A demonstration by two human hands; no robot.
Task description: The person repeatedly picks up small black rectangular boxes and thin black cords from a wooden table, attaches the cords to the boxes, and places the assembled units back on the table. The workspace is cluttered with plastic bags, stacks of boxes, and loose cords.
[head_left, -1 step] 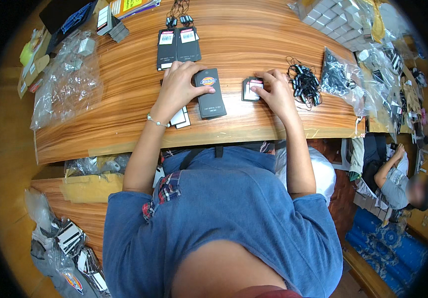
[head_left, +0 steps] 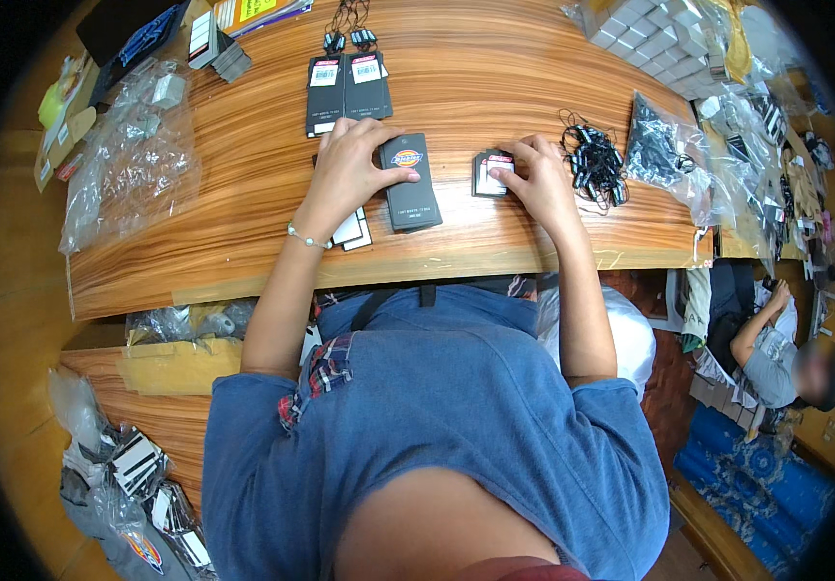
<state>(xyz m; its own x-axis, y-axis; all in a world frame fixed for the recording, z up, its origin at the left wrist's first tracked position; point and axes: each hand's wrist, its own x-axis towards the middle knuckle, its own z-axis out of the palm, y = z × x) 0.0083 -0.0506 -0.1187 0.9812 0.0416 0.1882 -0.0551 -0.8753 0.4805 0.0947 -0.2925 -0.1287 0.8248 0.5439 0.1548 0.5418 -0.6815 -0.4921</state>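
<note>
My left hand (head_left: 348, 163) is at a stack of dark grey hang tags (head_left: 414, 198), its thumb on the top tag's face and its index finger at the upper edge. White-bordered cards (head_left: 352, 230) stick out from under that hand and wrist. Farther right, my right hand (head_left: 539, 182) holds a small stack of dark cards with a white and red label (head_left: 487, 178), thumb pressing on top and fingers curled along its right side. Both stacks lie on the wooden table. Beyond my left hand, two piles of labelled grey tags (head_left: 348, 95) lie side by side with black cords attached.
A heap of black tag strings (head_left: 594, 165) lies beside my right hand. Clear plastic bags (head_left: 132, 160) cover the left side, and a bag of black pieces (head_left: 664, 145) sits at the right. White boxes (head_left: 650, 44) stand far right. A person (head_left: 775, 363) sits beyond the right edge.
</note>
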